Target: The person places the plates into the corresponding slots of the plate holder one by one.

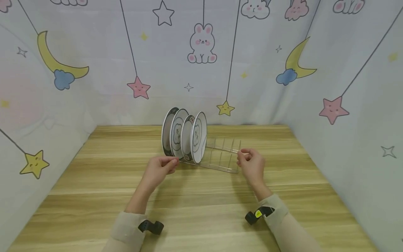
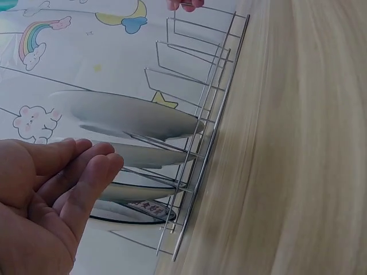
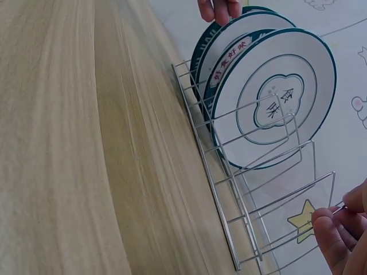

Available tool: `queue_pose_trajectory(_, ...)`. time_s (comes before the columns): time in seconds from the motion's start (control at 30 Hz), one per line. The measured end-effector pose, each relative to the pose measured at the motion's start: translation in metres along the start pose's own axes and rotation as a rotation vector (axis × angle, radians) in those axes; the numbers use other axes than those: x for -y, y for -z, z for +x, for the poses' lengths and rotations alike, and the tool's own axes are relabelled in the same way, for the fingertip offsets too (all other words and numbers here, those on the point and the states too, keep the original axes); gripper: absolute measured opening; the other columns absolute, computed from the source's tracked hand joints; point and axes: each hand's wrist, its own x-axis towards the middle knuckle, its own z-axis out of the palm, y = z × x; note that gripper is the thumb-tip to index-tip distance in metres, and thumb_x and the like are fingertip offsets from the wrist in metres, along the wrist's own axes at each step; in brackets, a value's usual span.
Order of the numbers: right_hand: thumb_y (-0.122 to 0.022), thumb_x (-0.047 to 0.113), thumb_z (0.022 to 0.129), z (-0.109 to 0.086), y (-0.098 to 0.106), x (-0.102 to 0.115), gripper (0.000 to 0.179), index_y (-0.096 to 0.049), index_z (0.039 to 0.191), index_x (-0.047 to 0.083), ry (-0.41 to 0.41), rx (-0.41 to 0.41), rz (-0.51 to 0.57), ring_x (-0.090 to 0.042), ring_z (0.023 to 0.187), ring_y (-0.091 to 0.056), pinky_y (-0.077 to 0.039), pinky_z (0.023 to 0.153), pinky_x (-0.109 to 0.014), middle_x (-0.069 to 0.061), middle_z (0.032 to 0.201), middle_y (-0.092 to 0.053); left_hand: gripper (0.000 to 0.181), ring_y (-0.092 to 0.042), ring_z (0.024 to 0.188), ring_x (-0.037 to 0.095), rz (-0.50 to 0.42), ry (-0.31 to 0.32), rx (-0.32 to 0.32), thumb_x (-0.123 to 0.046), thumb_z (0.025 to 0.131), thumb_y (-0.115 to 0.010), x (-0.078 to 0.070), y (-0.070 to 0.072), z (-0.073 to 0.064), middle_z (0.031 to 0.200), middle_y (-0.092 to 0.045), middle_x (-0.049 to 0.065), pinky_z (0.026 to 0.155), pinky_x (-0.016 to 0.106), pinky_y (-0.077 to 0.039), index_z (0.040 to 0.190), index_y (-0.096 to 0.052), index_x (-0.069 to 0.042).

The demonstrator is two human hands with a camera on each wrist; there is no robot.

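Several white plates (image 1: 199, 140) with dark patterned rims stand on edge in the left part of a metal wire dish rack (image 1: 220, 168). In the right wrist view, the front plate (image 3: 309, 109) shows dark characters at its centre. My right hand (image 1: 253, 164) pinches the end wire of the rack between thumb and fingers, at its right end. My left hand (image 1: 160, 167) is at the rack's left front, beside the plates. The left wrist view shows its fingers (image 2: 86, 189) close together, loosely bent, with nothing held between them.
The rack stands on a wood-grain table (image 1: 201, 217), towards its back edge. A white curtain (image 1: 107, 70) printed with stars, moons and rabbits hangs behind and along both sides. Upright wire dividers (image 3: 287, 200) rise from the rack's right half.
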Motion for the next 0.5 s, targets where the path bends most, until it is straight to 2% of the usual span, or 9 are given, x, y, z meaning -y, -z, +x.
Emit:
queue_pose_trajectory(0.23,-0.070,0.005,0.092,-0.008,0.000,0.003,0.013,-0.067,0.099,-0.005,0.006,0.020,0.022,-0.026,0.061,-0.069,-0.061,0.054,-0.027,-0.027,0.080,-0.069,0.024,-0.066,0.106,0.034,0.032,-0.017,0.037,-0.005,0.099,-0.059,-0.011,-0.013,-0.002,0.111,-0.070,0.022,0.081,0.028,-0.060,0.116,-0.067,0.010)
queue_pose_trajectory(0.5,-0.070,0.004,0.091,-0.016,-0.002,0.005,0.011,-0.067,0.096,-0.005,0.027,0.033,0.040,-0.026,0.059,-0.068,-0.061,0.053,-0.029,-0.026,0.077,-0.069,0.022,-0.066,0.107,0.032,0.052,-0.018,0.070,-0.007,0.099,-0.060,-0.015,-0.026,-0.002,0.111,-0.071,0.015,0.080,0.030,-0.060,0.115,-0.070,0.005)
